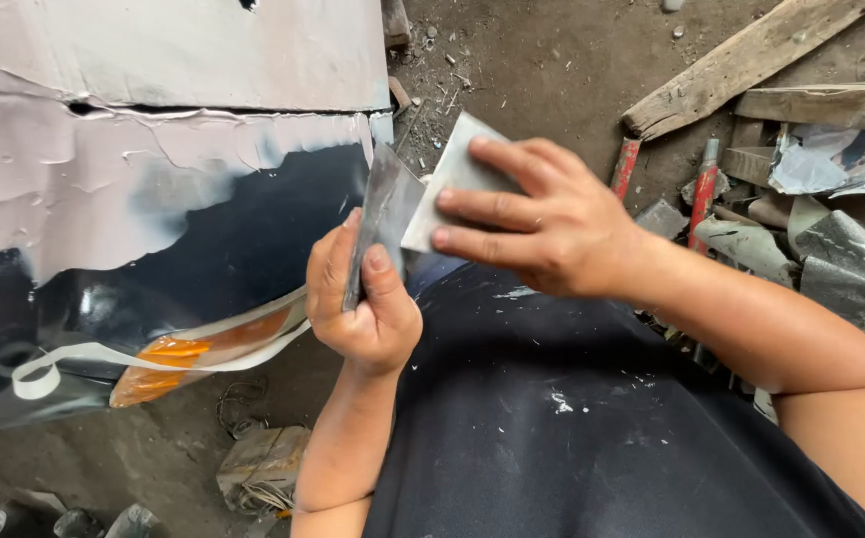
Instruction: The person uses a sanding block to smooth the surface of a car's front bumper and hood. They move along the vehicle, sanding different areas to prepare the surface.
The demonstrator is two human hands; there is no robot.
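I am gripping a thin metal scraper blade (381, 214) in my left hand (363, 299), fist closed around its lower edge. My right hand (542, 224) is pressing a second flat blade (452, 179) against it, fingers flat on top; it looks like wiping one clean. Just beside them is lying a black car panel (203, 269) coated with pale filler, with wooden planks (741, 60) on the dirt floor (542, 70).

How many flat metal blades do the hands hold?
2: the left hand grips a grey blade; the right hand presses a paler blade against it.
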